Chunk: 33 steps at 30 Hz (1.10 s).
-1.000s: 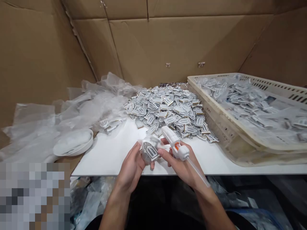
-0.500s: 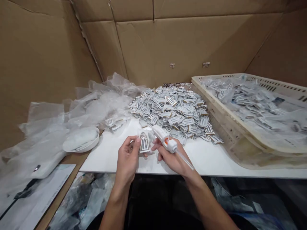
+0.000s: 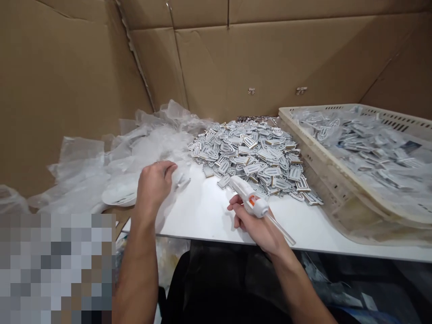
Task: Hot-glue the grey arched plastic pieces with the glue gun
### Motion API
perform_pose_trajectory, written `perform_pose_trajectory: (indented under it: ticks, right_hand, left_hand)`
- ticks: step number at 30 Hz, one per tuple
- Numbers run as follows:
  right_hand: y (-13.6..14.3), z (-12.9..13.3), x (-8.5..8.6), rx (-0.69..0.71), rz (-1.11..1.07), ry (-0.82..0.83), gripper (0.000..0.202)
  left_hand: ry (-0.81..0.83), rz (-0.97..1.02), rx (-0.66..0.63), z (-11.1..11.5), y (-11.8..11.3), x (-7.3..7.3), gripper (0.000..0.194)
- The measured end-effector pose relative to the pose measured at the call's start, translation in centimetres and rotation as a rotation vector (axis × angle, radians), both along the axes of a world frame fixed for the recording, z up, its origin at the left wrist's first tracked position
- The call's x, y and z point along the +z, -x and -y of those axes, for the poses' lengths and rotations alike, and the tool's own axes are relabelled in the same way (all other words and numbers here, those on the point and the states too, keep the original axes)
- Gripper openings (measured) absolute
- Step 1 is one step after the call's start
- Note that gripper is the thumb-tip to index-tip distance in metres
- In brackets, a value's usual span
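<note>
The right hand (image 3: 258, 225) gripped a white plastic glue gun (image 3: 249, 201) above the white worktop (image 3: 205, 213). The left hand (image 3: 153, 186), fingers loosely curled, reached into crumpled clear plastic bags (image 3: 135, 148); whether it held anything could not be told.

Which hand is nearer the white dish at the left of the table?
Left. The left hand hovers just right of the white dish, among clear plastic bags. The right hand sits farther right, gripping a white glue gun.

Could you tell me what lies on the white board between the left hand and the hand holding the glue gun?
In the head view, only bare white board lies between the left hand and the right hand holding the glue gun.
</note>
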State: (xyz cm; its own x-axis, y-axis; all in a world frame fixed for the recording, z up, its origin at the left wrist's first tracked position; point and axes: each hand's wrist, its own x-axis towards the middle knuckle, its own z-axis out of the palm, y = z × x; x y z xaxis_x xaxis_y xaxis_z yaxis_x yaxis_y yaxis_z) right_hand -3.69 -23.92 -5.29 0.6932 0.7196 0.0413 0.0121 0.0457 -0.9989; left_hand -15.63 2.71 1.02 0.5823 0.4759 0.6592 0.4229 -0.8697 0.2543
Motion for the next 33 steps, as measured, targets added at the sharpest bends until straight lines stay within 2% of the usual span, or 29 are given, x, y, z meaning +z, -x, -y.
perform_pose_trajectory:
  ticks: [3,5,8,11,13,14,18,20,22,26,30,33]
  right_hand:
    - [-0.4,0.0,-0.4,-0.007,-0.027,-0.012,0.023]
    - [-0.6,0.1,-0.6,-0.003,-0.042,-0.024,0.027]
    - [-0.7,0.5,-0.5,0.001,-0.055,-0.044,0.033]
    - [-0.7,1.2,-0.3,0.019,-0.051,-0.072,0.035]
    - [-0.7,1.6,-0.3,0.046,-0.050,-0.104,0.034]
    - [-0.7,1.8,-0.2,0.061,-0.050,-0.127,0.032]
    - [-1.0,2.5,0.1,0.102,-0.091,-0.234,0.023]
    - [-1.2,2.8,0.4,0.125,-0.149,-0.281,0.023]
    - [-1.4,3.2,0.7,0.148,-0.197,-0.309,0.024]
    - [-1.9,3.5,0.7,0.186,-0.281,-0.346,0.030]
    - [-2.4,3.4,0.6,0.209,-0.369,-0.369,0.037]
    - [-2.4,3.4,1.0,0.143,-0.285,-0.311,0.039]
  left_hand:
    - [-0.010,0.044,0.046,-1.3,0.2,0.9,0.025]
    - [-0.007,0.109,0.145,-1.4,0.7,1.0,0.022]
    - [-0.007,0.240,0.350,-0.9,1.5,0.3,0.021]
    - [-0.045,0.304,0.454,0.5,1.6,-1.3,0.034]
    - [-0.110,0.315,0.433,1.6,1.2,-2.4,0.039]
    - [-0.150,0.308,0.383,2.1,1.0,-3.0,0.037]
    - [-0.204,0.183,0.004,3.7,0.1,-4.6,0.026]
    - [-0.155,0.087,-0.088,4.2,-0.2,-5.2,0.028]
    - [-0.091,-0.030,-0.029,4.6,-0.3,-5.6,0.032]
    - [0.017,-0.290,0.154,5.0,-0.4,-5.5,0.055]
    - [0.033,-0.392,0.128,4.9,-0.7,-4.6,0.047]
    - [0.022,-0.372,0.115,4.4,-0.9,-4.2,0.043]
